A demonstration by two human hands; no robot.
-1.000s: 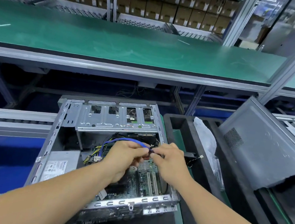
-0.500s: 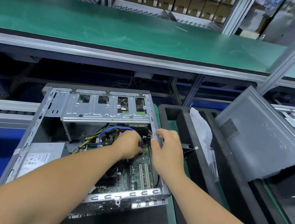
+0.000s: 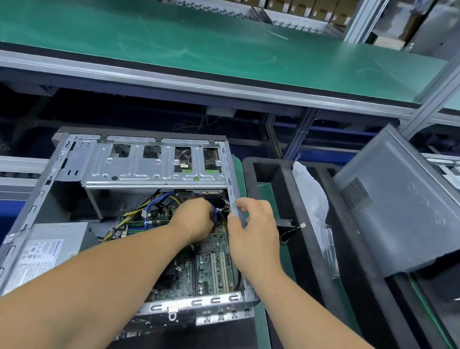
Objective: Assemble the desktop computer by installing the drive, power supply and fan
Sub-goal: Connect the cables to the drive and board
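An open desktop case (image 3: 50, 182) lies on its side in front of me, with the green motherboard (image 3: 209, 266) showing inside. Its silver drive cage (image 3: 148, 173) spans the far end, and the grey power supply (image 3: 48, 251) sits at the near left. My left hand (image 3: 193, 219) reaches deep under the cage and grips the end of a blue cable (image 3: 153, 203). My right hand (image 3: 253, 234) holds the case's right side rail (image 3: 235, 195), thumb inside and fingers curled over the edge. Yellow and black wires (image 3: 123, 219) run beside the blue cable.
A black foam tray (image 3: 309, 269) stands right of the case, holding a clear plastic bag (image 3: 311, 195) and a small black part with wires (image 3: 288, 229). A grey side panel (image 3: 408, 212) leans at the right. A green shelf (image 3: 209, 43) spans above.
My left hand went deeper into the case with the blue cable. My right hand let go of the cable end and moved right onto the case's side rail.
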